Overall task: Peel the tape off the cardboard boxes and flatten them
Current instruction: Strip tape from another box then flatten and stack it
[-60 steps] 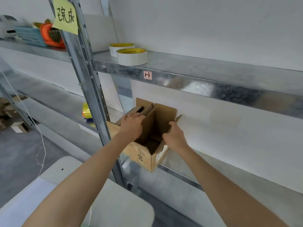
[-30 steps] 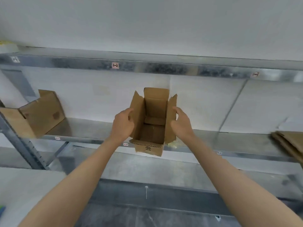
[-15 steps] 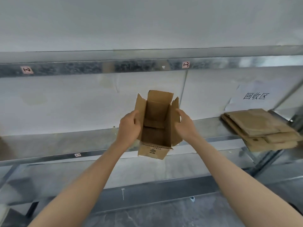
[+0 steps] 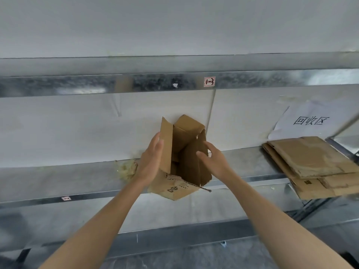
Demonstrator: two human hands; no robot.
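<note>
A small brown cardboard box (image 4: 174, 191) with its top flaps up is held in the air in front of the middle shelf (image 4: 77, 177), between my two hands. Its walls are skewed into a slanted, partly collapsed shape. My left hand (image 4: 150, 162) presses flat with straight fingers against the box's left flap and wall. From the other side, my right hand (image 4: 213, 162) presses on the right wall, fingers extended and thumb spread. I see no tape on the box from here.
A stack of flattened cardboard (image 4: 312, 166) lies on the shelf at the right, below a white paper sign (image 4: 310, 121) with handwriting. A yellowish residue patch (image 4: 127, 169) sits on the shelf left of the box. Upper shelf beam (image 4: 136, 82) runs overhead; a lower shelf and floor lie below.
I have carried the box rightward along the shelf toward the flattened stack. The box has gone from square and open to skewed, its walls pushed together between my hands.
</note>
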